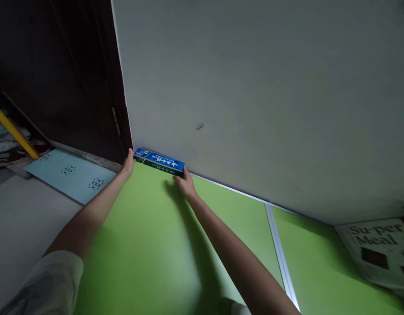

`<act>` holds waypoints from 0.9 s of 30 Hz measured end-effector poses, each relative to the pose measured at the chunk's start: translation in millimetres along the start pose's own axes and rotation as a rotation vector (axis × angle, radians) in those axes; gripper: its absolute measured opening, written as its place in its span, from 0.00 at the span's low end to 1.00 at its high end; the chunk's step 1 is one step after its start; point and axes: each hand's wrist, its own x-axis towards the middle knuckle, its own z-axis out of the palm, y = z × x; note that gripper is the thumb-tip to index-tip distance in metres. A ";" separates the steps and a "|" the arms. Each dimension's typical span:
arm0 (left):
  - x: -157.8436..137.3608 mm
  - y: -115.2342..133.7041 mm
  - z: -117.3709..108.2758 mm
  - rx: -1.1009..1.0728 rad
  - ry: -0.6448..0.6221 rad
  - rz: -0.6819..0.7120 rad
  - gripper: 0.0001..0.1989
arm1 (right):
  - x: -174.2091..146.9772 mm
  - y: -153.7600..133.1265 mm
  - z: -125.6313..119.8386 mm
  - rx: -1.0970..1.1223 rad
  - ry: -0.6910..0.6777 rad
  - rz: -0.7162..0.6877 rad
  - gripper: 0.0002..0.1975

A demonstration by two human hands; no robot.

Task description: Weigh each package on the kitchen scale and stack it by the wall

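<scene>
A long blue and dark green toothpaste box (160, 162) lies along the back edge of the green surface, close against the wall. Its white lettering appears upside down from where I look. My left hand (128, 163) is at the box's left end, by the corner of the dark door frame. Around the right end, my right hand (186, 183) has its thumb at the front and its fingers on the end. Both hands hold the box between them, though some of the fingertips are hidden.
The green surface (139, 245) meets a pale wall (254, 96), with a metal strip (280, 251) crossing it. A carton reading "Super Meal" (379, 251) stands at the right. Left are a dark door (67, 74), a light blue panel (79, 173) and a yellow pole (16, 133).
</scene>
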 end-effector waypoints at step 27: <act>-301.8 49.5 56.5 0.246 -0.871 -0.274 0.26 | -201.1 -57.2 -158.1 0.215 -0.678 0.193 0.21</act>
